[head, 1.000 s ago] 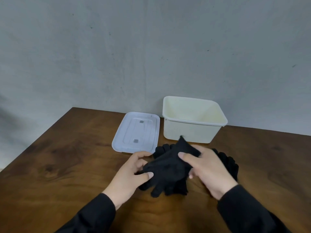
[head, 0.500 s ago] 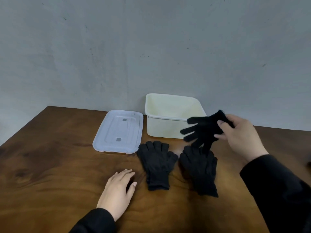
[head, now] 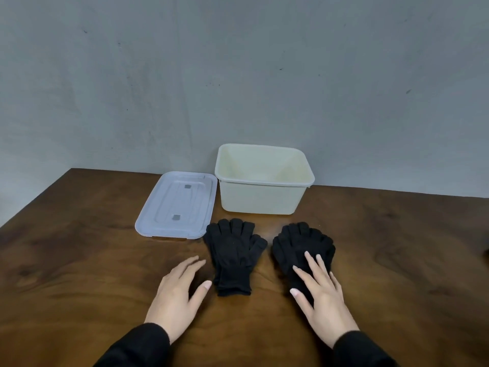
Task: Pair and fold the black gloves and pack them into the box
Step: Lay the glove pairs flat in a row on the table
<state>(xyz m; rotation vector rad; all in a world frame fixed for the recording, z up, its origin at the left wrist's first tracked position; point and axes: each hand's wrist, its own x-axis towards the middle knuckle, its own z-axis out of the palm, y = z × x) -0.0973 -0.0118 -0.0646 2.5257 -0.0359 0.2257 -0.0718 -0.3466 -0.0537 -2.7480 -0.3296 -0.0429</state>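
Two glove stacks (head: 234,256) (head: 301,247) lie near the empty box (head: 264,197). Right hand (head: 321,295) presses flat on the right one, left hand (head: 180,292) open, grasping nothing. Folding could skew the loosely matched layers.

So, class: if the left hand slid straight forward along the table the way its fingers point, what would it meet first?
The left hand points forward and slightly right, so it would probably meet the left glove pile first, though it might just skim past toward the lid.
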